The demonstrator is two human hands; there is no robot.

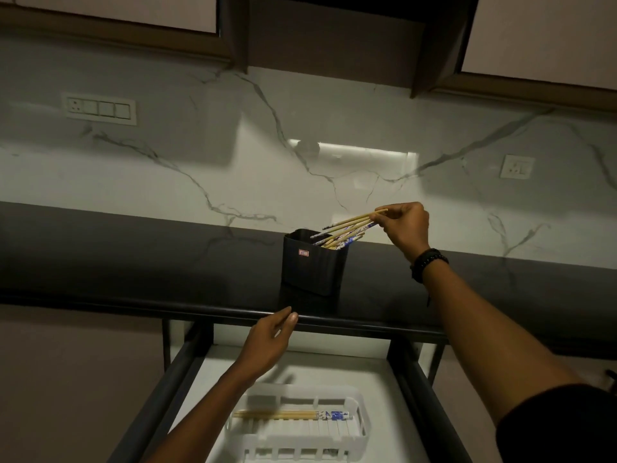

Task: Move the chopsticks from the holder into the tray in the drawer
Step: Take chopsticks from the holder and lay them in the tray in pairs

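Note:
A black ribbed holder (pixel 314 265) stands on the dark counter. Several wooden chopsticks (pixel 347 227) with blue-and-white patterned ends lean out of it toward the right. My right hand (pixel 405 228) pinches the upper ends of some of those chopsticks, just right of the holder's rim. My left hand (pixel 270 339) hovers at the counter's front edge, below the holder, fingers loosely apart and holding nothing. In the open drawer below, a white slotted tray (pixel 359 427) holds a pair of chopsticks (pixel 293 415) lying flat, patterned ends to the right.
The drawer (pixel 409 396) has dark side rails and a white floor. The counter edge (pixel 367 324) overhangs its back. A marble backsplash with a switch panel (pixel 100 108) and a socket (pixel 517 166) rises behind; cabinets hang above.

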